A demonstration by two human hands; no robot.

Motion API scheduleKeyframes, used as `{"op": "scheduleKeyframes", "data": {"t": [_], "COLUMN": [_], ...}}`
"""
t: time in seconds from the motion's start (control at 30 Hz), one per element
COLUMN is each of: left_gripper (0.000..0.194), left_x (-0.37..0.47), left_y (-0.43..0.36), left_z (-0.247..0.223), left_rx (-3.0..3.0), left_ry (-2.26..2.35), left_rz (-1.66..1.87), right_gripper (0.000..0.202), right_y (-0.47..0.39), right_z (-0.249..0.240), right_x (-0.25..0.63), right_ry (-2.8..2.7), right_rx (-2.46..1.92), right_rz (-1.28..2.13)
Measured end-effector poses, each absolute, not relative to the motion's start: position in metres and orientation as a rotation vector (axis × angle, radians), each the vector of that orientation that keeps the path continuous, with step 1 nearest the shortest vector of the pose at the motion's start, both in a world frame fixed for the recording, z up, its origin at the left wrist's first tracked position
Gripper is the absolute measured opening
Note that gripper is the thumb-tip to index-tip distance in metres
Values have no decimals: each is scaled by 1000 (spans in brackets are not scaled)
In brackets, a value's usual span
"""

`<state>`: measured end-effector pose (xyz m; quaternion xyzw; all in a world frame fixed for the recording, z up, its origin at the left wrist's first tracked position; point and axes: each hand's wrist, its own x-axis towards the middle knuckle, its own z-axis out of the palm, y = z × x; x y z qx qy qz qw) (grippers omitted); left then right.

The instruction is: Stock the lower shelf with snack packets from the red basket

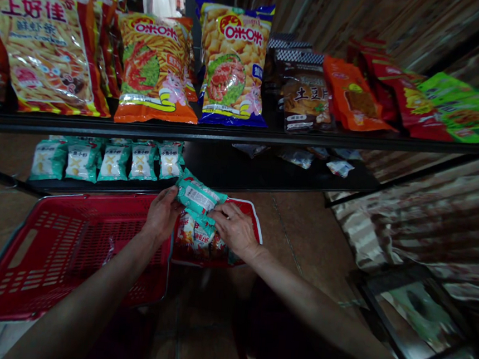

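Observation:
Between my two hands is a small teal snack bag with a white label (pixel 198 197), its back side facing up. My left hand (pixel 162 214) pinches its left end, and my right hand (pixel 235 229) grips its right end. The bag is above a small red basket with a white rim (pixel 259 226), which holds red and white snack packets (pixel 200 242) and some teal wrapping. A row of similar teal bags (pixel 115 162) stands on the lower black shelf, to the left of my hands.
A larger red basket (pixel 49 246) sits on the tiled floor at the left. The upper shelf (pixel 155 132) carries big snack bags (pixel 235 67). Clear packets (pixel 295 157) lie farther right on the lower shelf. A dark frame (pixel 420 312) stands at the lower right.

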<state>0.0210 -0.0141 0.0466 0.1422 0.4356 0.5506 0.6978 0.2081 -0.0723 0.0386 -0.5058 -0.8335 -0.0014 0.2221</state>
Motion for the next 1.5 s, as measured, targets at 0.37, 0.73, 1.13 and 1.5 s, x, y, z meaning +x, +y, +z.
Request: {"op": "scheduleKeyframes", "data": {"t": [0.37,0.73,1.13,1.5], "left_gripper": [24,21,28,38], "left_x": [19,16,27,39], "left_y": [-12,-8,-25,-38], "left_z": [41,41,39,36], "left_rx": [343,308,687,611], "left_ry": [986,1060,1101,1053], "left_rz": [1297,1361,1087,928], "right_gripper": [20,17,40,26], "right_y": [-77,-75,-47,-49], "right_z": [30,36,48,44], "right_x": [197,200,211,206], "right_ry": [-2409,-2395,-1133,-762], "right_rx": [-1327,-1179,-1471,-1415], "right_rz": [-5,223,1186,1466]}}
